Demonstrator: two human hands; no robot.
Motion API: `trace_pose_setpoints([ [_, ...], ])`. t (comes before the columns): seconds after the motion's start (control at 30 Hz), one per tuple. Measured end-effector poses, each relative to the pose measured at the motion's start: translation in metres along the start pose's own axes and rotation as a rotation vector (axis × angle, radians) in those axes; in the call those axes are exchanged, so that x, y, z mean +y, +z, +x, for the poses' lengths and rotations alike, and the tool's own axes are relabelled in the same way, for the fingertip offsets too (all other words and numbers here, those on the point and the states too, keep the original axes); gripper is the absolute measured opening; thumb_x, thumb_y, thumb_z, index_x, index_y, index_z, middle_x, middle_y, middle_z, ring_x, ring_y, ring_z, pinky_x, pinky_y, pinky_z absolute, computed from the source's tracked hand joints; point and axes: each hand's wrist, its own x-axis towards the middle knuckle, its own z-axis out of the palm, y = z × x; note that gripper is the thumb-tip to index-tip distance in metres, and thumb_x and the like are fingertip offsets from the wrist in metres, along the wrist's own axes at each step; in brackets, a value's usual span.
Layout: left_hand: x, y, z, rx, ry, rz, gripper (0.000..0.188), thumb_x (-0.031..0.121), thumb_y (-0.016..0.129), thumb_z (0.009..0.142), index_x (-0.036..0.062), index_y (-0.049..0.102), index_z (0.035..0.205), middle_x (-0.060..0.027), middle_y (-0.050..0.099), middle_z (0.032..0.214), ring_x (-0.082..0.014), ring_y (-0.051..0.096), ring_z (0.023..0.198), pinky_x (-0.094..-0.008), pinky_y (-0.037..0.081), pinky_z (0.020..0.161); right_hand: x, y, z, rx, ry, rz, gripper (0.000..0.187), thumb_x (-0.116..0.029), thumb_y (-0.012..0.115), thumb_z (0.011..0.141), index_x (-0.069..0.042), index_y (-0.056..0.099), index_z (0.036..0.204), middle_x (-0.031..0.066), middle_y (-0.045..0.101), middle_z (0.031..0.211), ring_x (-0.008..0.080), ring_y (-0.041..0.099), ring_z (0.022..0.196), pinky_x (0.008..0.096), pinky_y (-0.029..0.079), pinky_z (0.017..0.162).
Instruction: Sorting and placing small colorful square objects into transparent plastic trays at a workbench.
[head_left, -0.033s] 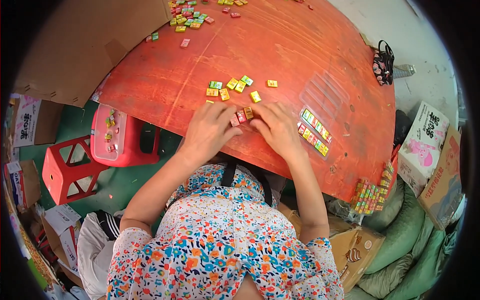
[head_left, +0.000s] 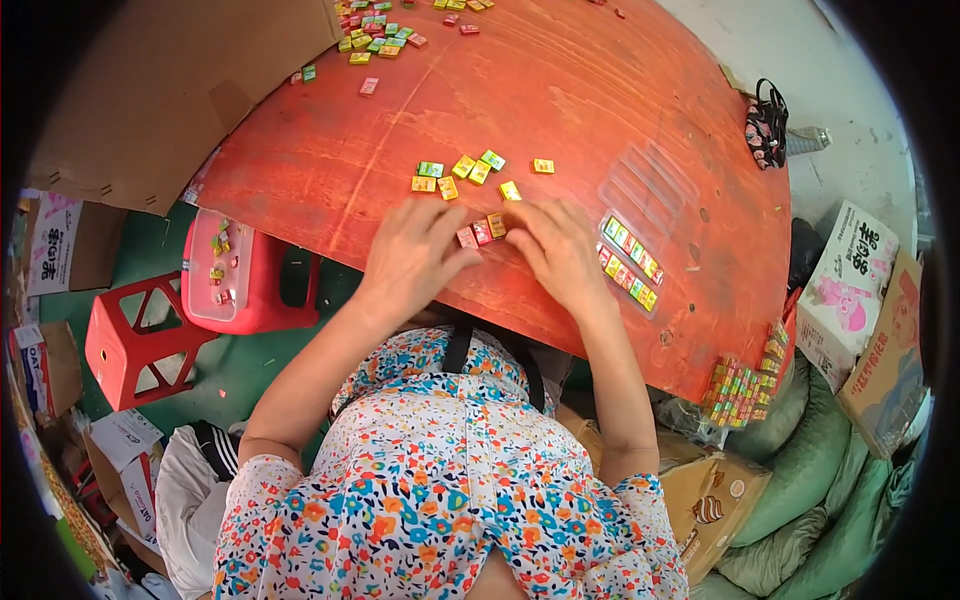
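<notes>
A short row of small boxes (head_left: 482, 232), pink, red and yellow, lies on the red table between my hands. My left hand (head_left: 412, 255) curves around the row's left end, thumb and forefinger apart, the pink box between them. At the other end my right hand (head_left: 562, 252) rests its fingertips against or close beside the yellow box, its thumb and forefinger also apart. Just beyond, loose yellow and green boxes (head_left: 463, 167) are scattered. To the right is a clear plastic tray (head_left: 652, 178) with two filled rows of boxes (head_left: 628, 265); its far slots show bare plastic.
Stacked small boxes (head_left: 738, 392) stand at the table's right corner. More boxes (head_left: 385, 40) are spread at the far left beside a large cardboard carton (head_left: 180, 90). A red stool (head_left: 140, 345) and a pink tub (head_left: 255, 285) stand on the left. A dark handbag (head_left: 767, 130) lies far right.
My left hand's fingers have shifted slightly right, closer to the row. The row, my right hand and the tray look nearly the same.
</notes>
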Motion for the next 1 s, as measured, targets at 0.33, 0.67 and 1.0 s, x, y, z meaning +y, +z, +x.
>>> trace_pose_setpoints([
  [0.33, -0.027, -0.003, 0.037, -0.066, -0.014, 0.199, 0.02, 0.018, 0.071, 0.078, 0.0062, 0.063, 0.092, -0.0087, 0.059, 0.101, -0.0276, 0.056, 0.096, -0.0407, 0.044, 0.08, 0.024, 0.002, 0.011, -0.072, -0.017, -0.114, 0.03, -0.009, 0.066, 0.084, -0.008, 0.065, 0.114, 0.0076, 0.062, 0.116, 0.0285, 0.056, 0.106, 0.0411, 0.045, 0.088],
  [0.67, 0.008, -0.021, -0.008, -0.062, -0.013, 0.079, 0.024, 0.017, 0.073, 0.075, 0.009, 0.062, 0.094, -0.0057, 0.06, 0.093, -0.0256, 0.056, 0.095, -0.0405, 0.042, 0.08, 0.002, -0.004, -0.004, -0.079, -0.007, 0.039, 0.031, -0.011, 0.068, 0.083, -0.009, 0.066, 0.114, 0.0078, 0.062, 0.109, 0.0301, 0.058, 0.101, 0.0421, 0.045, 0.087],
  [1.0, 0.005, -0.027, -0.011, -0.039, -0.032, 0.025, 0.036, 0.017, 0.077, 0.072, 0.007, 0.065, 0.105, -0.0075, 0.061, 0.101, -0.0277, 0.055, 0.099, -0.0408, 0.043, 0.085, 0.016, 0.006, 0.068, -0.061, -0.073, 0.109, 0.03, -0.014, 0.065, 0.088, -0.008, 0.063, 0.116, 0.0133, 0.063, 0.115, 0.0346, 0.059, 0.108, 0.042, 0.049, 0.09],
])
